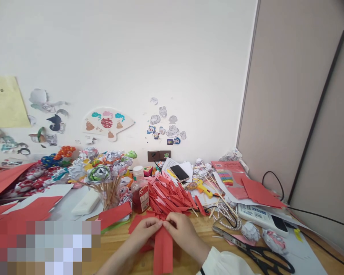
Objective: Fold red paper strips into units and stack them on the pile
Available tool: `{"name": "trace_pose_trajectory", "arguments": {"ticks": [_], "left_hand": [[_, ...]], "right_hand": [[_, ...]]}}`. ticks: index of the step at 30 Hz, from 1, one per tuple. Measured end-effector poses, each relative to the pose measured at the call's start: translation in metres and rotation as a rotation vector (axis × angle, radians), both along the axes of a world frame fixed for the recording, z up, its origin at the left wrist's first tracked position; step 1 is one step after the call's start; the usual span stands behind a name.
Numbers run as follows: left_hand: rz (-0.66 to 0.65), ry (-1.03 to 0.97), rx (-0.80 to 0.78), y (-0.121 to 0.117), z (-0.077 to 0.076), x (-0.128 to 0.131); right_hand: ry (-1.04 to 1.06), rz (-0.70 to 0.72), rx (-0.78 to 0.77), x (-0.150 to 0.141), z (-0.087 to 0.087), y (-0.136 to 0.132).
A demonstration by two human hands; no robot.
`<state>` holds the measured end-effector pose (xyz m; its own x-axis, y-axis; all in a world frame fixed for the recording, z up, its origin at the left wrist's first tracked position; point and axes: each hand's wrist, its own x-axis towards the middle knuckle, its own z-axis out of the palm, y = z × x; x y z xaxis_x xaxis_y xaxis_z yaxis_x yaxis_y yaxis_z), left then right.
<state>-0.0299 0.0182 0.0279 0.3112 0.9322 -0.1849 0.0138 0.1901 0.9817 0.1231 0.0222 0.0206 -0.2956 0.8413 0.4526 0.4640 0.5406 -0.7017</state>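
A long red paper strip (163,250) with a crease down its middle hangs toward me over the table's front. My left hand (145,231) pinches its upper end from the left. From the right, my right hand (182,232) pinches the same end, and the two hands' fingertips almost meet. More flat red paper lies beneath and beside my left hand. Just beyond the fingers rises a heap of folded red paper strips (167,193). A bottle of red liquid (140,194) with a white cap stands left of the heap.
Black-handled scissors (253,248) lie at the right, near a bead string (225,215) and crumpled paper balls (250,231). Behind the heap are a phone (179,173) and a yellow glue gun (203,188). Paper flowers (100,173) stand at left. A power strip (262,218) sits at right.
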Motion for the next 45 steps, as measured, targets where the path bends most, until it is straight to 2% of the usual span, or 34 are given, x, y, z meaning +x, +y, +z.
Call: {"name": "trace_pose_trajectory", "arguments": {"ticks": [5,15,20,24,34,39,45], "left_hand": [[0.049,0.037,0.091,0.000,0.006,-0.001],[-0.068,-0.143,-0.021,-0.006,0.012,-0.001],[-0.035,-0.091,-0.017,-0.003,0.006,-0.003],[-0.035,-0.083,-0.017,-0.004,0.008,-0.003],[-0.067,0.065,0.140,-0.003,0.010,-0.004],[-0.097,0.069,0.186,-0.002,0.007,-0.005],[-0.099,0.120,0.210,-0.004,0.012,-0.004]], "right_hand": [[0.115,0.067,-0.062,0.000,0.000,0.001],[0.143,0.085,-0.065,0.000,0.001,0.000],[0.074,0.068,-0.016,-0.001,0.000,0.000],[0.063,0.071,-0.003,-0.002,-0.001,0.000],[0.145,0.097,-0.064,-0.001,-0.003,0.002],[0.164,0.120,-0.092,-0.001,-0.003,0.004],[0.149,0.114,-0.098,0.000,0.000,0.003]]}}
